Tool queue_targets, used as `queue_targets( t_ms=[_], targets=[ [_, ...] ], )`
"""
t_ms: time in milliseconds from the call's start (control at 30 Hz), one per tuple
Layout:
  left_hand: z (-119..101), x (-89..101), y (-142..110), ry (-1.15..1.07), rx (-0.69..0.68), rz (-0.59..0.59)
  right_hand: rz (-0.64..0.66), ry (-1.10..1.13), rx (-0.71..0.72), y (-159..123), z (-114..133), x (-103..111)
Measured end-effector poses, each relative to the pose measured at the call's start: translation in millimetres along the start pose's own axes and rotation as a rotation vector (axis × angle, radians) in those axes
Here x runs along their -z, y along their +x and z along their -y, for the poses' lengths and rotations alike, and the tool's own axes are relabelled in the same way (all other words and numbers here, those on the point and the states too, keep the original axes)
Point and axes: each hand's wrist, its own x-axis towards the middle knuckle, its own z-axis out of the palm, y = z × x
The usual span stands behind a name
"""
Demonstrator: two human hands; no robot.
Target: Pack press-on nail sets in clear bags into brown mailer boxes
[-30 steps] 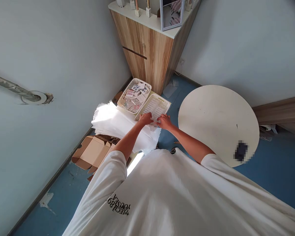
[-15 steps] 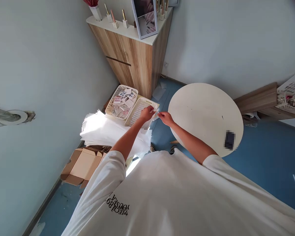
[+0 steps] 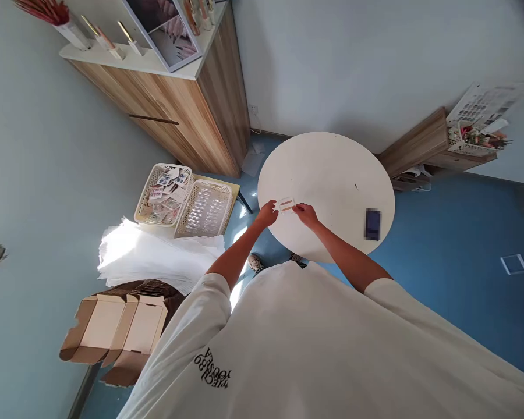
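Observation:
My right hand pinches the right edge of a small clear packet with reddish-brown bands across it. The packet is above the near left part of the round white table. Just left of it is my left hand, its fingers parted and seemingly off the packet. Further left, a white basket holds many small printed cards and packets. Beside that stands a second basket with rows of clear plastic pieces.
A dark pixelated object lies on the table's right side. White sheets are piled at left, with open cardboard boxes below them. A wooden cabinet stands behind the baskets; a wooden shelf unit is at right.
Both hands have moved from over the clear-pieces basket to the round table, as my view turned right. The packet now shows flat in my right hand; my left hand has come away from it.

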Motion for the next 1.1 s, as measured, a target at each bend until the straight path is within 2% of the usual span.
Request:
queue_targets(
  t_ms=[100, 233, 333, 433, 667, 767, 900, 1100],
  targets=[
    [-21, -51.4, 0, 0.002, 0.053, 0.139, -0.044, -0.009, -0.112, -2, -40, 35],
    [-46, -108.1, 5, 0.024, 0.066, 0.229, -0.070, -0.015, -0.213, -6, -88, 73],
    [-62, -139.9, 9, 0.026, 0.093, 0.276, -0.073, -0.025, -0.295, -9, -118, 94],
    [-72, -163.4, 11, 0.033, 0.100, 0.304, -0.065, -0.041, -0.350, -13, -141, 106],
    [-78, -192.5, 17, 0.041, 0.120, 0.302, -0.041, -0.057, -0.374, -21, -166, 114],
    [-79, -199.3, 23, 0.015, 0.106, 0.252, -0.058, -0.014, -0.339, -26, -171, 118],
    [-84, -206.5, 28, -0.051, 0.069, 0.182, -0.112, 0.065, -0.366, -27, -175, 121],
    [-92, -212.4, 26, -0.074, 0.031, 0.197, -0.132, 0.247, -0.414, -23, -171, 116]
  ],
)
